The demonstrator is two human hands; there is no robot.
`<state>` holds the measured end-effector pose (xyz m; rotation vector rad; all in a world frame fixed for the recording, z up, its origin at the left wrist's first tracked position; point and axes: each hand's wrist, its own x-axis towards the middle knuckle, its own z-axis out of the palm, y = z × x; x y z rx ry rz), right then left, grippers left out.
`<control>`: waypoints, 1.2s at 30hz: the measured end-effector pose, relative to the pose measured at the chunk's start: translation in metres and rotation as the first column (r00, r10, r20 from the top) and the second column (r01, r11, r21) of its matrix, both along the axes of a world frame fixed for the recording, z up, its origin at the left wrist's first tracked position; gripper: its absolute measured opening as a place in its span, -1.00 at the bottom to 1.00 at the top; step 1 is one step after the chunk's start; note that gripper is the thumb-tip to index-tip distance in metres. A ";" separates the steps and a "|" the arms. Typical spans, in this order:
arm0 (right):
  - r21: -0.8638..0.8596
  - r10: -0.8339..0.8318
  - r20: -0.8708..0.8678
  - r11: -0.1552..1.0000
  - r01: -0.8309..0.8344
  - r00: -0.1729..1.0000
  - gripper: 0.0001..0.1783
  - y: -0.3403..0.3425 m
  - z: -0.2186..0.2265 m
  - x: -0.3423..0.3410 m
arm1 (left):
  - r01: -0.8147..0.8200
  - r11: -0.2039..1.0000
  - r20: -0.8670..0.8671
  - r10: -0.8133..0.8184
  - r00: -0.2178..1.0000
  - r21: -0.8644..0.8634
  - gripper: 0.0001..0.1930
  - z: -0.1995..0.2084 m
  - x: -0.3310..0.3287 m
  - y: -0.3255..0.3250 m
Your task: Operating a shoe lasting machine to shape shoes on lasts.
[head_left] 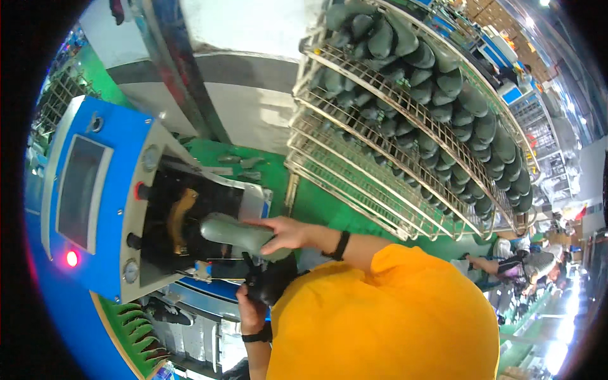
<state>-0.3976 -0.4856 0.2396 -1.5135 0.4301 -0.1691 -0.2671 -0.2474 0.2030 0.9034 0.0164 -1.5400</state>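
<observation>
Metal rack (403,229) near white wall (244,31); person (538,267) farther right.

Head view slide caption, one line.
Right-hand grip on a grey-green shoe-shaped piece, left-hand grip on a black item, before a blue machine, near a loaded rack.

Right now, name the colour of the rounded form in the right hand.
The form is grey-green, seen in the head view.

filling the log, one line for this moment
right hand: holds grey-green shoe last | left hand: touches black item | blue machine: red light lit
</observation>
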 end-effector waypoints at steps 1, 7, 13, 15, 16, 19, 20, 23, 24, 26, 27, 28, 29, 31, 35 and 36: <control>-0.009 -0.026 -0.051 1.000 0.025 0.998 -0.07 -0.007 0.007 -0.029 | -0.028 1.000 -0.014 0.027 1.000 -0.009 -0.33 0.006 -0.003 0.001; -0.579 -0.772 -0.350 0.623 0.525 0.531 -0.21 -0.025 -0.019 -0.169 | -0.122 0.992 -0.099 0.125 0.987 0.030 -0.18 0.022 -0.020 -0.035; -0.604 -0.975 -0.222 0.138 0.785 0.000 -0.33 -0.134 -0.084 -0.210 | -0.047 0.990 0.196 0.020 0.980 0.130 -0.18 0.041 -0.035 -0.060; -0.534 -0.938 -0.343 0.146 0.833 -0.056 -0.35 -0.174 -0.084 -0.229 | -0.012 0.989 0.224 -0.021 0.974 0.145 -0.17 0.049 -0.035 -0.072; -0.533 -0.913 -0.401 0.167 0.829 -0.074 -0.39 -0.193 -0.092 -0.237 | 0.009 0.991 0.246 -0.042 0.968 0.136 -0.22 0.048 -0.034 -0.073; -0.592 -0.877 -0.461 0.187 0.784 -0.138 -0.48 -0.224 -0.122 -0.263 | 0.019 0.995 0.307 -0.050 0.950 0.102 -0.30 0.051 -0.032 -0.071; -0.620 -0.877 -0.453 0.180 0.764 -0.161 -0.51 -0.228 -0.133 -0.267 | -0.012 0.997 0.375 -0.019 0.927 0.080 -0.28 0.061 -0.032 -0.069; -0.677 -0.927 -0.332 0.106 0.728 -0.173 -0.58 -0.219 -0.162 -0.273 | -0.104 0.992 0.481 0.055 0.875 0.076 -0.19 0.075 -0.029 -0.037; -0.671 -0.949 -0.278 0.082 0.737 -0.148 -0.60 -0.215 -0.173 -0.274 | -0.124 0.992 0.484 0.089 0.870 0.040 -0.18 0.093 -0.031 -0.032; -0.560 -0.979 -0.192 0.057 0.826 -0.063 -0.62 -0.205 -0.195 -0.282 | -0.173 0.984 0.484 0.127 0.866 0.050 -0.16 0.091 -0.019 0.020; -0.446 -0.985 -0.169 0.066 0.893 -0.012 -0.63 -0.204 -0.208 -0.287 | -0.202 0.978 0.468 0.156 0.870 0.048 -0.18 0.094 -0.011 0.045; -0.318 -0.984 -0.177 0.087 0.944 0.031 -0.62 -0.201 -0.218 -0.288 | -0.226 0.973 0.466 0.183 0.865 0.037 -0.20 0.098 0.001 0.065; -0.206 -0.973 -0.215 0.127 0.970 0.082 -0.62 -0.196 -0.229 -0.283 | -0.337 0.940 0.516 0.261 0.816 0.057 -0.30 0.099 0.004 0.094; -0.137 -0.875 -0.427 0.311 0.941 0.227 -0.67 -0.173 -0.222 -0.229 | -0.553 0.828 0.554 0.418 0.720 0.094 -0.51 0.089 -0.002 0.160; 0.021 -0.544 -0.518 0.764 0.645 0.660 -0.63 -0.107 -0.174 -0.113 | -0.779 0.573 0.831 0.283 0.478 0.253 -0.73 0.060 -0.030 0.236; 0.031 -0.439 -0.522 0.847 0.531 0.731 -0.60 -0.090 -0.165 -0.092 | -0.790 0.548 0.891 0.165 0.422 0.273 -0.73 0.041 -0.034 0.251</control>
